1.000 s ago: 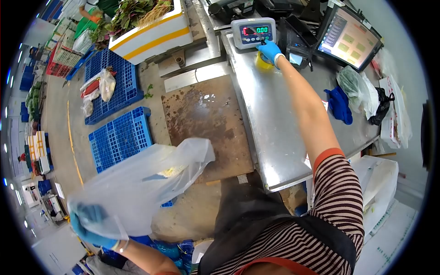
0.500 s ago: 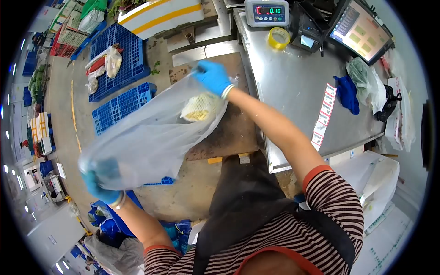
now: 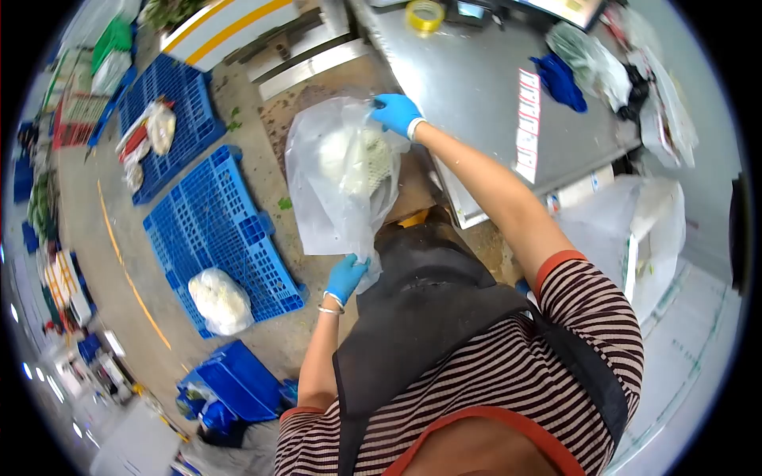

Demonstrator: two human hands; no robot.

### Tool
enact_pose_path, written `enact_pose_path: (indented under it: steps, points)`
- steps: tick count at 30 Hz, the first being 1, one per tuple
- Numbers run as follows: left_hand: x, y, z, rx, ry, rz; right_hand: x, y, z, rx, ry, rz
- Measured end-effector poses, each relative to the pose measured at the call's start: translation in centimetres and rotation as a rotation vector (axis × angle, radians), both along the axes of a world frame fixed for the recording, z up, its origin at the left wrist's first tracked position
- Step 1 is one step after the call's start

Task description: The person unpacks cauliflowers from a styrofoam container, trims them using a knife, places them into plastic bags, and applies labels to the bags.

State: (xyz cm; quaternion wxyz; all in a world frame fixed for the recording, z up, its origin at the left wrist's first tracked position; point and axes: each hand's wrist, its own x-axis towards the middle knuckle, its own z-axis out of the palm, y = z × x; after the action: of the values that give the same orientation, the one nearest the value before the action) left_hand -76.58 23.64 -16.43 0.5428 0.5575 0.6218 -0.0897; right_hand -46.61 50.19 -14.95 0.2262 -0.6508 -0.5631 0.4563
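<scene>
Head view. The right hand [image 3: 394,115], in a blue glove, has its fingers drawn in on the upper edge of a translucent plastic bag [image 3: 311,170]. The left hand [image 3: 347,278], likewise gloved, is closed round the narrow, gathered lower end of the same bag, in front of the dark apron [image 3: 421,317]. A pale netted item [image 3: 375,163] shows through the plastic, inside the bag; its contents cannot be made out. Both are above a brown, stained platform [image 3: 357,75].

Beside the platform stands a steel table [image 3: 468,87], its top scuffed and reflective. On it: a roll of yellow tape [image 3: 425,16], a strip of printed labels [image 3: 528,127], a blue cloth [image 3: 560,82] and crumpled plastic bags [image 3: 583,59] near the wall.

On the opposite side, a blue pallet [image 3: 198,226] lies on the concrete floor, bearing a white wrapped bundle [image 3: 221,301]. A farther pallet [image 3: 178,87] carries bagged goods [image 3: 159,131]. A yellow line [image 3: 119,246] is marked along the floor. A blue bin [image 3: 246,381] sits nearer the person.
</scene>
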Motion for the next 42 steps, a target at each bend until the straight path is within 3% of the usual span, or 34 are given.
enact_pose_path:
  steps: [3, 4, 6, 7, 8, 9, 10, 11, 12, 13, 16, 17, 18, 21, 23, 25, 29, 32, 35, 37, 39, 41, 42]
  points:
    - [-0.8, -0.2, -3.5, 0.228, -0.028, -0.119, 1.2, -5.0, 4.4, 0.048, -0.12, -0.009]
    - [-1.0, 0.5, -2.6, 0.164, -0.134, -0.07, 2.5, -6.6, 3.9, 0.166, -0.238, 0.095]
    - [-1.3, 2.7, 0.0, 0.062, -0.351, 0.008, 4.6, -12.2, 6.4, 0.127, -0.252, 0.015]
    - [-2.2, 4.1, -0.1, 0.098, -0.251, -0.065, 5.6, -15.2, 8.2, 0.104, -0.278, 0.009]
    - [-0.4, 5.5, 4.8, 0.174, -0.359, -0.035, 6.9, -18.8, 8.4, 0.15, -0.208, -0.088]
    - [-1.8, 7.2, 3.8, 0.212, -0.343, -0.04, 8.5, -21.8, 8.4, 0.206, -0.129, -0.168]
    - [-0.8, 9.2, 7.4, 0.103, -0.355, -0.025, 10.2, -24.8, 11.1, 0.076, -0.042, -0.235]
    - [-1.3, 11.3, 7.9, 0.079, -0.283, -0.027, 11.7, -27.9, 14.4, -0.042, 0.063, -0.288]
    - [-1.1, 12.9, 9.6, 0.247, -0.108, -0.131, 13.3, -30.7, 16.7, -0.137, 0.147, -0.398]
    - [-0.3, 14.4, 11.9, 0.424, 0.069, -0.224, 14.7, -33.5, 17.9, -0.155, 0.224, -0.53]
    - [5.8, 16.1, 19.2, 0.765, 0.206, -0.355, 19.0, -40.9, 19.3, -0.067, 0.233, -0.808]
    - [8.4, 16.2, 20.7, 0.883, 0.317, -0.345, 20.6, -43.3, 19.5, -0.04, 0.234, -0.908]
    - [11.8, 15.7, 22.0, 0.918, 0.143, -0.334, 22.8, -45.9, 17.6, 0.216, 0.128, -0.903]
    - [25.9, 10.3, 25.8, 0.973, -0.376, -0.301, 27.9, -53.5, 22.6, 0.257, 0.232, -1.253]
    - [36.7, 4.2, 28.0, 0.714, -0.65, -0.449, 32.0, -60.0, 23.2, 0.434, 0.173, -1.431]
    - [46.6, -0.9, 28.6, 0.704, -0.745, -0.799, 35.9, -65.9, 23.5, 0.538, 0.191, -1.751]
    - [64.7, -12.4, 30.5, 0.205, -0.816, -0.917, 40.1, -77.0, 21.9, 0.642, 0.274, -1.974]
    - [77.8, -17.3, 25.8, 0.056, -0.737, -1.194, 40.8, -79.8, 20.4, 0.588, 0.272, -2.028]
    - [88.7, -20.1, 14.8, -0.005, -0.511, -1.46, 41.3, -80.5, 19.5, 0.58, 0.347, -2.034]
    - [91.8, -22.6, 10.8, 0.154, -0.237, -1.528, 41.0, -79.9, 19.1, 0.565, 0.321, -2.063]
    - [92.3, -23.7, 4.5, 0.085, -0.346, -1.478, 40.8, -80.4, 18.9, 0.58, 0.395, -2.047]
    - [92.6, -25.9, 2.6, 0.263, -0.25, -1.641, 40.8, -80.8, 18.7, 0.598, 0.456, -2.051]
    - [91.7, -27.6, 2.8, 0.487, -0.093, -1.81, 40.8, -81.0, 18.7, 0.589, 0.462, -2.06]
